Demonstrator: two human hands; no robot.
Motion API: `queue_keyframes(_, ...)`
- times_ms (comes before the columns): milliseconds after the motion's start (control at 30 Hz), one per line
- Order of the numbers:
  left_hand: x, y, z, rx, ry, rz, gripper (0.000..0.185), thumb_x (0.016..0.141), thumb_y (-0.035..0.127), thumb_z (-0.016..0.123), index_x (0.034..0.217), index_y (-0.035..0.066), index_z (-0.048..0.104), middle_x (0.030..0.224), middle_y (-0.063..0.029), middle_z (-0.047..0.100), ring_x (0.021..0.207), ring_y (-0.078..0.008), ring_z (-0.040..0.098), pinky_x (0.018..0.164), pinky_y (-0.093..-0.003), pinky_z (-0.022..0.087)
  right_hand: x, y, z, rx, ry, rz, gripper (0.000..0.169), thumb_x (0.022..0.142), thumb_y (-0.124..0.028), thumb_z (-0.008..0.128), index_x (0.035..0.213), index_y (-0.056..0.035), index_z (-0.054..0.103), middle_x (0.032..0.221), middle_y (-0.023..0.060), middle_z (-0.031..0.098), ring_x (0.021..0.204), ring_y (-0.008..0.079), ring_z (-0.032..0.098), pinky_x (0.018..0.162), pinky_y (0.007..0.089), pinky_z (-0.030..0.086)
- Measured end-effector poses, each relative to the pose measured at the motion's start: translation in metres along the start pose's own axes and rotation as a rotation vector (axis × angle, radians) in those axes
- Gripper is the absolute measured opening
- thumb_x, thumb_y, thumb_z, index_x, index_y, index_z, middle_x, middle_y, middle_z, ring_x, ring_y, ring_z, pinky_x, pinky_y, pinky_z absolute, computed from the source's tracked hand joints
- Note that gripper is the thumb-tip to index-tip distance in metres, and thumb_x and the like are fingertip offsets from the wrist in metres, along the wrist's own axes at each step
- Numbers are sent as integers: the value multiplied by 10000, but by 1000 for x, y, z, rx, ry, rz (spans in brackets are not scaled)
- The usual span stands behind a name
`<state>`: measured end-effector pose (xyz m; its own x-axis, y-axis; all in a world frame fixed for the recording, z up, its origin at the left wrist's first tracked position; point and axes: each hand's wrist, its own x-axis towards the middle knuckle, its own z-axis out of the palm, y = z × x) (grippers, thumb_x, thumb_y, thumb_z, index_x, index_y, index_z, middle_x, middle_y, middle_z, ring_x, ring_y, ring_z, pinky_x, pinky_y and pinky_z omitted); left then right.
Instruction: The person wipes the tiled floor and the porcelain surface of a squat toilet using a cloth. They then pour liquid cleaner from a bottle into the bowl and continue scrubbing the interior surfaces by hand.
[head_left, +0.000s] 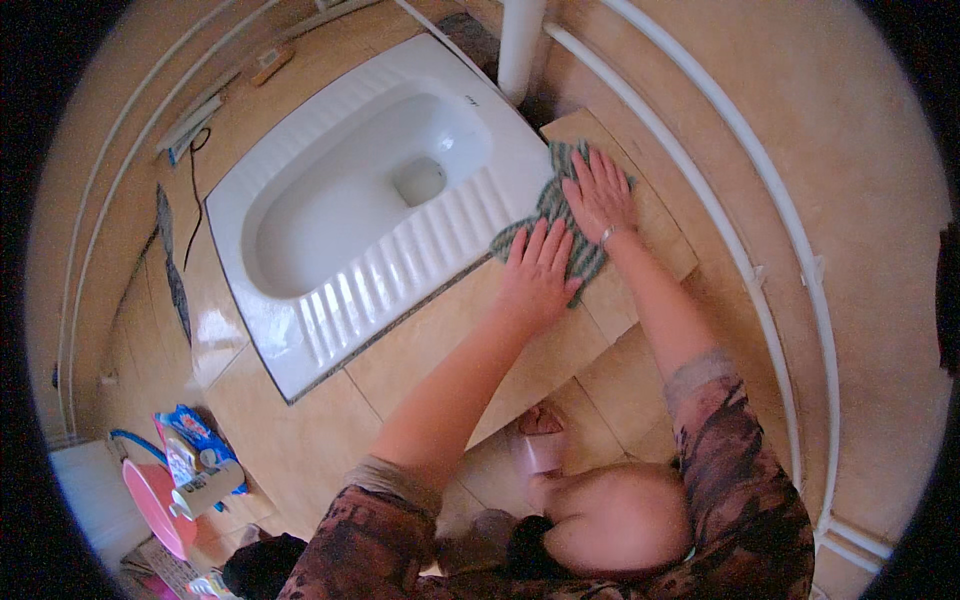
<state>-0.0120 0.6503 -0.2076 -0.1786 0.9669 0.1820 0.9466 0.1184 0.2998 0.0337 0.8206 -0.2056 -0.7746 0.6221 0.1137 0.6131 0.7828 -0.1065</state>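
Note:
A green-and-grey striped cloth (553, 201) lies spread over the front right corner of a white ceramic squat toilet (405, 251) and the beige tiles (442, 352) beside it. My left hand (536, 289) presses flat on the cloth's near part, its fingertips pointing toward the toilet rim. Farther up, my right hand (602, 196) rests palm down on the same cloth, with a thin bracelet at the wrist. Both hands have their fingers extended, and neither grips the fabric. The toilet bowl holds a little water at its drain (420, 182).
White pipes (697, 150) run along the right wall, and a thick white vertical pipe (520, 52) stands behind the toilet. At lower left are a pink basin (161, 510), a white bottle (210, 489) and a blue packet (196, 427). The tiled platform ends in a step edge (551, 390).

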Motion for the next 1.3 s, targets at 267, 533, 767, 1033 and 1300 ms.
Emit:
queue_keyframes(267,-133,26,-37,-43,-86,-50,608,851,409,437,1314,26,341,1403,-113,273,1305,-290,210,1055,-465,136,-109,-63,-14,-44,-64,-251,622,853,-393,421,1316,2,292,1366,243,253,1283,373,204,1060,473,118)
queue_keyframes(533,-241,4,-68,-10,-49,-354,677,806,439,504,1324,44,320,1405,-99,269,1309,-277,206,1063,-458,120,-139,-199,-7,-63,-117,-352,668,826,-428,457,1308,10,308,1357,274,242,1271,433,179,1038,524,122)
queue_keyframes(767,-344,-34,-142,-15,-183,-761,562,779,304,565,1245,40,394,1379,-106,309,1282,-294,268,1029,-447,237,-190,-353,5,144,-1,-488,629,841,-437,422,1316,-35,331,1356,241,281,1273,390,214,1044,511,127)
queue_keyframes(1033,-412,-3,-112,-52,454,-1038,247,787,87,453,996,-42,474,1139,-239,455,1155,-389,385,969,-437,317,-285,-404,10,265,-39,-689,588,842,-397,451,1319,-72,337,1358,202,301,1268,357,245,1048,489,143)
queue_keyframes(1300,-430,-14,-108,164,504,-1083,429,824,143,433,1221,-16,401,1298,-213,376,1217,-347,343,1019,-455,231,-277,-421,4,219,-70,-747,623,830,-421,445,1324,-58,331,1371,213,270,1287,360,205,1052,494,125)
